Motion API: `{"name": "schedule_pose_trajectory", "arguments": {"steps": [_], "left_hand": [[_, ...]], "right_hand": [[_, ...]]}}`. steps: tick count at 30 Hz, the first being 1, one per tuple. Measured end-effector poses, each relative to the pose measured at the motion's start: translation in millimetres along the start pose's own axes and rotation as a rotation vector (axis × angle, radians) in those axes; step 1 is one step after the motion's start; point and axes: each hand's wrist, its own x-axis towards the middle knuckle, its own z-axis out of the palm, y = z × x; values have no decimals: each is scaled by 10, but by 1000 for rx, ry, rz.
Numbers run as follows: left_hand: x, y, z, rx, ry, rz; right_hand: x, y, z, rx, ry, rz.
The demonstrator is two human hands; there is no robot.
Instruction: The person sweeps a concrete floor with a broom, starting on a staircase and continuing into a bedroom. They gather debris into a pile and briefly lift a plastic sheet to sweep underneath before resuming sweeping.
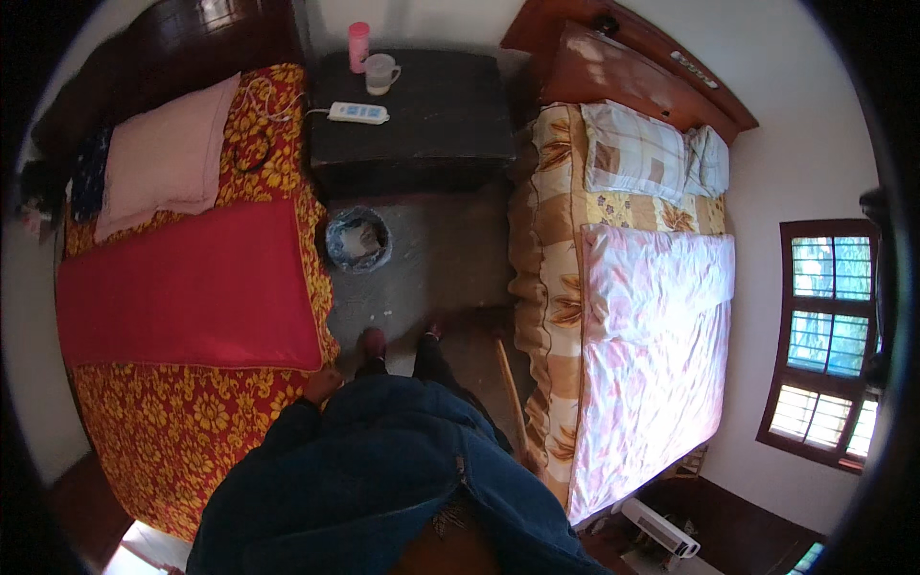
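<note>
My left hand (323, 385) hangs beside the edge of the left bed, near the corner of its red blanket (201, 292). It is small and dim, and its fingers do not show clearly. On my right, a long wooden stick (509, 383) slants along the floor side of the right bed. Its far end meets a dark, blurred shape on the floor, like a broom head. My right hand (535, 467) shows only in part at the stick's near end, closed around it. My feet stand between the two beds.
Ahead on the floor stands a bin (358, 240) with a plastic liner. Behind it, a dark chest (412, 134) bears a pink bottle (358, 46), a clear mug (380, 74) and a white power strip (358, 113). Beds (182, 422) (656, 355) flank the narrow floor.
</note>
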Motion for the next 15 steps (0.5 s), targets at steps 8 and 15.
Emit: {"name": "schedule_pose_trajectory", "arguments": {"steps": [8, 15], "left_hand": [[212, 622, 17, 350, 274, 120], [-106, 1071, 277, 85, 205, -350]], "right_hand": [[2531, -416, -463, 281, 129, 95], [4215, -1386, -1138, 1040, 36, 72]]}}
